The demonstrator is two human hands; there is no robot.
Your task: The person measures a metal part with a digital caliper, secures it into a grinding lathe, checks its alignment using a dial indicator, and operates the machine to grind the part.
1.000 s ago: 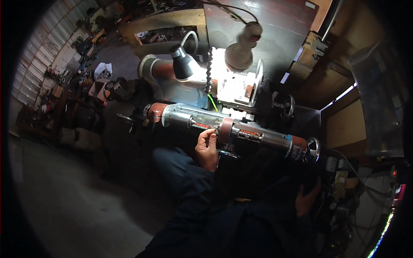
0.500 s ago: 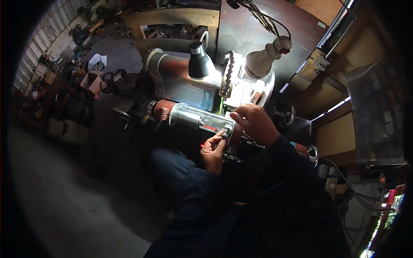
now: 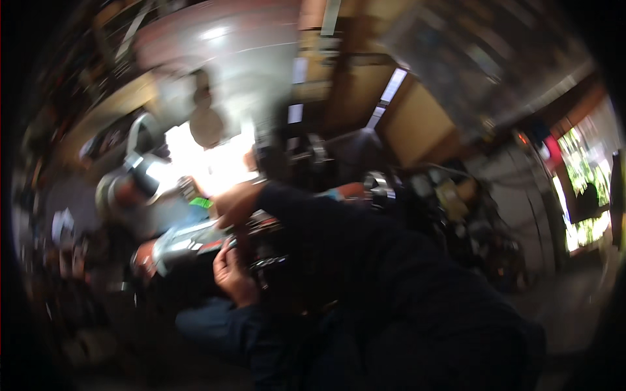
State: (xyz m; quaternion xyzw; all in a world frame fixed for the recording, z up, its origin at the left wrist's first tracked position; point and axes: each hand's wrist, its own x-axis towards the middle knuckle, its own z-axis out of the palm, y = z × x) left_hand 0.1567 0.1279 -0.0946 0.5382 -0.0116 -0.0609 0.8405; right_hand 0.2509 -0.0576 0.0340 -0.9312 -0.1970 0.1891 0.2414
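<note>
The whole view is smeared by motion. My left hand [image 3: 233,277] is closed, fingertips pressed together at the near right end of a silvery machine cylinder [image 3: 186,242]; whatever it pinches is too blurred to name. Just above it, my right hand [image 3: 238,201] reaches over the machine from the right, its fingers smeared and partly dark. A bright green patch [image 3: 201,202] shows beside the right hand. The dark lamp [image 3: 141,173] and the beige lamp [image 3: 207,125] hang over the machine, and their glare washes out the part beneath.
A handwheel [image 3: 379,189] stands right of my right forearm. A reddish-grey panel [image 3: 254,58] rises behind the lamps. A cloudy sheet [image 3: 489,72] hangs at upper right, near a bright window [image 3: 587,182]. Blurred clutter lies at the left and right.
The view has swung to the right, so the machine, lamps and both hands appear further left. The window at the right has come more into view. Both hands stay close to the cylinder.
</note>
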